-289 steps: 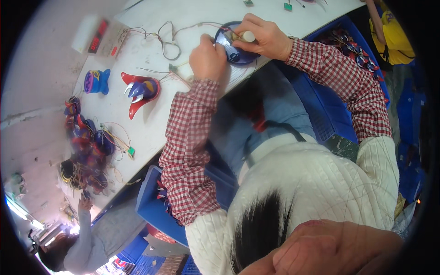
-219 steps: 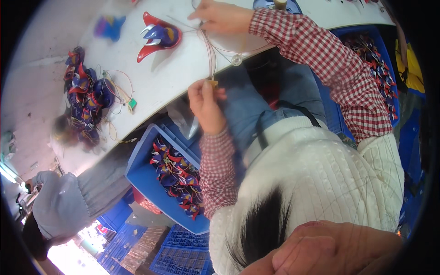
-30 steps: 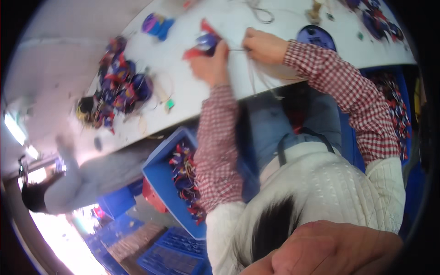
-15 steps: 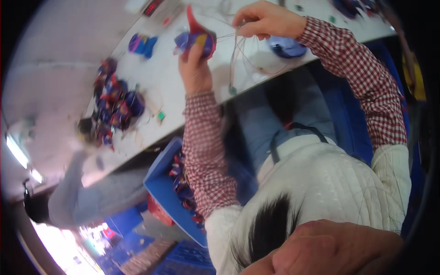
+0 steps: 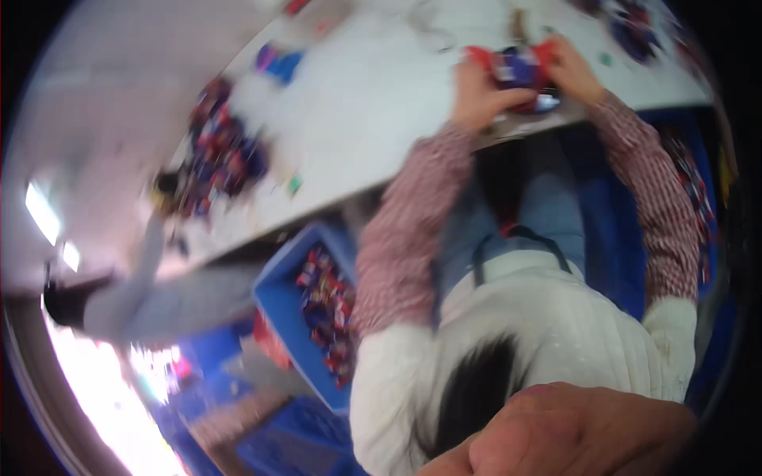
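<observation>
Near the table's front edge, a blue-and-red plastic toy part (image 5: 520, 70) sits between my two hands. My left hand (image 5: 478, 97) grips it from the left, with the thumb lying across its near side. From the right, my right hand (image 5: 573, 71) closes on its red side. Motion blurs the part, so its finer details cannot be made out. A shiny rounded piece (image 5: 548, 101) shows just below the part.
A heap of similar blue-and-red parts (image 5: 226, 151) lies on the white table (image 5: 357, 103), left of me. A purple-and-blue piece (image 5: 278, 63) lies beyond. Below the edge stands a blue bin (image 5: 278, 297) of parts. Another person's arm (image 5: 151, 246) reaches toward the heap.
My left hand has carried the toy part rightward toward the table's front edge. My right hand has left the thin wires it was pinching and now holds the part too.
</observation>
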Demonstrator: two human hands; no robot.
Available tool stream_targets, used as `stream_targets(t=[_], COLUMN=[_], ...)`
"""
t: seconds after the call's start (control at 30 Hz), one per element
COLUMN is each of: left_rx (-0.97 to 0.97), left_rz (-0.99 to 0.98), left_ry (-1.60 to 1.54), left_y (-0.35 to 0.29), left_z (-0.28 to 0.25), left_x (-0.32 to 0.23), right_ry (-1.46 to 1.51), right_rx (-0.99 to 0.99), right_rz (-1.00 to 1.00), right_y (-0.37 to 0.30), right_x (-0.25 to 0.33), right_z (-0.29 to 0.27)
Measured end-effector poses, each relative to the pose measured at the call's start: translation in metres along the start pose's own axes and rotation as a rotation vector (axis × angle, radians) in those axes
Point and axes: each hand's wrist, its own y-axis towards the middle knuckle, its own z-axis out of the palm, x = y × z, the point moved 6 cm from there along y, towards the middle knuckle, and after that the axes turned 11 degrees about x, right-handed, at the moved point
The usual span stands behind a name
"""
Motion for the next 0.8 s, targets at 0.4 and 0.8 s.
stream_targets(t=[0.4, 0.8], left_rx=[-0.256, -1.387], left_rz=[0.128, 0.072], left_ry=[-0.690, -0.205], left_y=[-0.097, -0.448], left_z=[-0.060, -0.354], left_x=[-0.090, -0.137], right_ry=[0.680, 0.666], right_rx=[0.338, 0.727], right_rz=[0.102, 0.056], right_y=[0.091, 0.082], right_x=[0.169, 0.214], right_z=[0.008, 0.121])
